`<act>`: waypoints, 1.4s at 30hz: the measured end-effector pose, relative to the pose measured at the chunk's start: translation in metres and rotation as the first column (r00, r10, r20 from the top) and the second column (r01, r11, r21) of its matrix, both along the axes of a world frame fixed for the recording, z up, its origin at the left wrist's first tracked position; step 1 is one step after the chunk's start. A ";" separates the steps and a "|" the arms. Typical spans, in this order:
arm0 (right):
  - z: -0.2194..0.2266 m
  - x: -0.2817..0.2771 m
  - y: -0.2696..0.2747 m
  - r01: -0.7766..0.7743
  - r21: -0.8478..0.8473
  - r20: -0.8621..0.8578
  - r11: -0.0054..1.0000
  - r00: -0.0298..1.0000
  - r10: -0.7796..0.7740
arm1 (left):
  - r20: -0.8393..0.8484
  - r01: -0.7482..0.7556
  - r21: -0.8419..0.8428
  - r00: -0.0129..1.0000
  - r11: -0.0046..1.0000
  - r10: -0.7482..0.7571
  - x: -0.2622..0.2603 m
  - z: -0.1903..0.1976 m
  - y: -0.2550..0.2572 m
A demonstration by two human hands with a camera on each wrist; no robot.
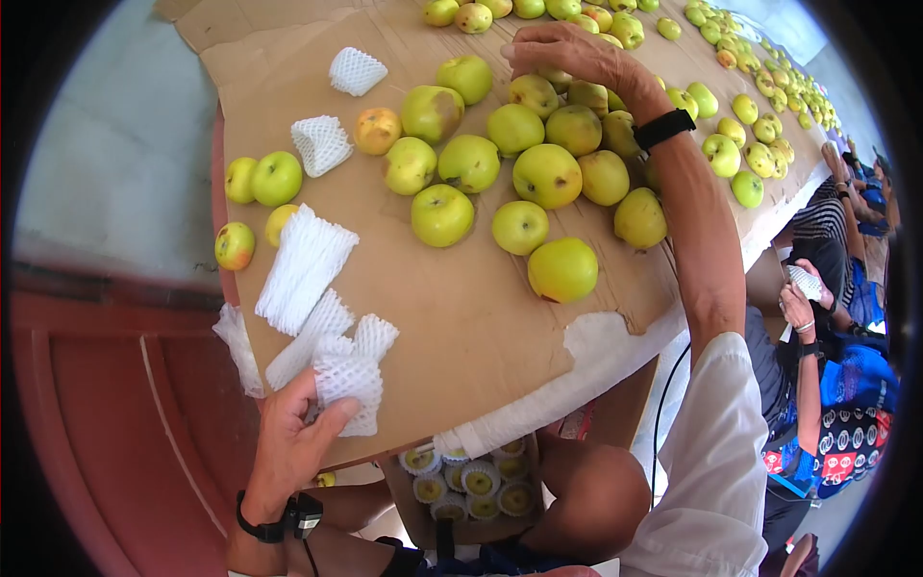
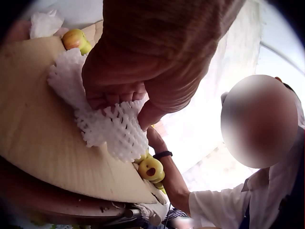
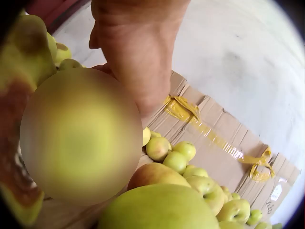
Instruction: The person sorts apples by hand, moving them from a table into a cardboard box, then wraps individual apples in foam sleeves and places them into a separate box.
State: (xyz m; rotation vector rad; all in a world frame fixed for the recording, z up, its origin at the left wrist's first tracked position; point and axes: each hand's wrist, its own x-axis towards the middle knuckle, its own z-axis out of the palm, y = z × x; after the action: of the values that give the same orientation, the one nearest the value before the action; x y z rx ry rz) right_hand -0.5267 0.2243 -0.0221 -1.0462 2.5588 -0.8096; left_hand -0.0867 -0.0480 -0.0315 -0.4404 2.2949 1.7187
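My left hand (image 1: 293, 438) pinches a white foam net sleeve (image 1: 351, 389) between thumb and fingers at the near left of the table. In the left wrist view the same foam net sleeve (image 2: 125, 131) hangs from the fingertips. More foam net sleeves (image 1: 306, 269) lie just beyond it on the cardboard. My right hand (image 1: 567, 53) reaches over the far side of a group of green-yellow apples (image 1: 546, 176), fingers pointing left and down. An apple (image 1: 555, 79) shows right under its palm; I cannot tell whether the fingers grip it. In the right wrist view, apples hide those fingertips.
Cardboard (image 1: 433, 337) covers the table, its near edge lined with white foam sheet (image 1: 519, 409). Below that edge, a box (image 1: 413, 505) of sleeved apples sits between the knees. Many more apples (image 1: 769, 77) spread along the table's far right. Other people (image 1: 808, 375) sit at the right.
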 end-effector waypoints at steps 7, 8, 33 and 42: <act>-0.014 -0.010 -0.025 -0.028 -0.134 -0.126 0.991 0.992 0.011 | -0.070 -0.021 -0.064 0.997 0.998 0.017 0.001 -0.001 0.006; -0.010 -0.007 -0.028 -0.025 -0.101 -0.127 0.995 0.992 0.012 | -0.085 -0.015 -0.065 0.996 0.998 0.009 0.002 -0.002 0.006; -0.008 0.088 -0.098 -0.291 0.310 -0.269 0.905 0.886 0.377 | -0.306 -0.009 -0.201 0.951 0.980 -0.054 0.030 -0.001 0.015; -0.021 0.111 -0.099 -0.282 0.282 -0.332 0.917 0.868 0.369 | -0.394 -0.035 -0.403 0.908 0.914 -0.139 0.038 0.001 0.016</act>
State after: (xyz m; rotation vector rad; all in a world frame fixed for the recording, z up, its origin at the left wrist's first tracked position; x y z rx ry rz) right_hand -0.4159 0.1254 -0.0427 -1.6331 2.5718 -0.2346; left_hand -0.0485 -0.0320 -0.0306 -0.0734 2.9558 1.4099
